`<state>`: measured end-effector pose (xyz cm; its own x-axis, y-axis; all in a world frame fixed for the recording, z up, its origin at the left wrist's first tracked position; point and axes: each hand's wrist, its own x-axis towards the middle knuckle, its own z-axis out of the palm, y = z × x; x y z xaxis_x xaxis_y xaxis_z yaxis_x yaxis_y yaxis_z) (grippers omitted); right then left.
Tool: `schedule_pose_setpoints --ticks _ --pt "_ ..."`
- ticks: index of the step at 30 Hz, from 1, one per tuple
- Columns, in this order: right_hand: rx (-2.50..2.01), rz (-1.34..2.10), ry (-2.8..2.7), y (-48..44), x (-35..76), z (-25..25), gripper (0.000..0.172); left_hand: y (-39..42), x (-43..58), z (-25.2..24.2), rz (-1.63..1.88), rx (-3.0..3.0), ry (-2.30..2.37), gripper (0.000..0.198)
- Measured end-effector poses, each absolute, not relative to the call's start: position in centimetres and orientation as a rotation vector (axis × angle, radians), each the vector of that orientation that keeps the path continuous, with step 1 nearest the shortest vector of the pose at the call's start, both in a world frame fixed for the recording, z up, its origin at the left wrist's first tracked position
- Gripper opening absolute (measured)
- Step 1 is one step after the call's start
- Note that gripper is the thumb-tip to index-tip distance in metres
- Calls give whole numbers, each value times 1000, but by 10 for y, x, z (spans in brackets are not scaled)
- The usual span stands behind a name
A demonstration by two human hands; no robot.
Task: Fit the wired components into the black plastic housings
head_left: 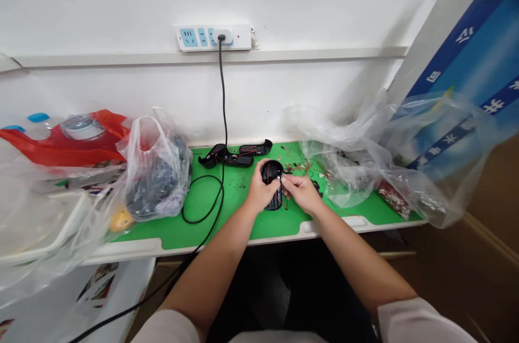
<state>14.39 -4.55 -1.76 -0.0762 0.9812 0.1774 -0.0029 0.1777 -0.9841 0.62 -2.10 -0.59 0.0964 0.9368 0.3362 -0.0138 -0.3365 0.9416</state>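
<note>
My left hand (260, 190) is wrapped round a black oval plastic shell (272, 174) with thin red wires inside, holding it just above the green mat (219, 208). My right hand (300, 190) pinches at the shell's right edge, fingers pressed together on a small part or wire I cannot make out. Two more black shell halves (239, 155) lie at the back of the mat, just beyond my hands. A tangle of loose red wires and small parts (306, 166) lies to the right of the shell.
A black cable (222, 116) runs from a wall power strip (213, 37) down across the mat and loops left of my hands. A plastic bag of dark parts (156, 175) stands at left, a red bag (68, 143) behind it. Clear bags (357, 165) and a blue box (470, 73) crowd the right.
</note>
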Motion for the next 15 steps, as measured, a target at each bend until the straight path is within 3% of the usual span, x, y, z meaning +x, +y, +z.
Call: schedule_pose_setpoints --ticks 3,9,15 --pt "-1071 789 -1618 -46 139 -18 40 -20 6 -6 1410 1533 978 53" --pt "-1066 486 -1840 -50 136 -23 25 -22 6 -8 1407 1503 1001 55" --pt "-1183 345 -1877 -59 133 -25 24 -27 9 -8 1397 1495 1036 53"
